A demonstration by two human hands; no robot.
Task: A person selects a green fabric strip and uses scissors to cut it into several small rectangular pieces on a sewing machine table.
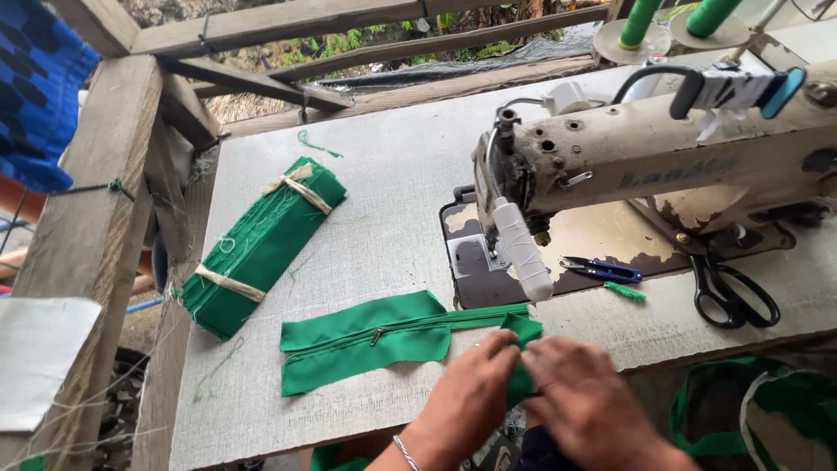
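A green fabric strip with a zipper (375, 338) lies flat on the grey table (384, 201) in front of the sewing machine (645, 148). Both hands pinch the strip's right end at the table's near edge. My left hand (466, 397), with a thin bracelet on the wrist, presses on the fabric from the left. My right hand (584, 397) grips the folded green end from the right. The zipper's metal slider (376, 336) sits near the middle of the strip.
A tied bundle of green fabric pieces (261, 244) lies at the left. Black scissors (732, 292) and blue thread snips (602, 270) rest by the machine base. Green thread cones (641, 22) stand at the back right. A wooden railing borders the table on the left and behind.
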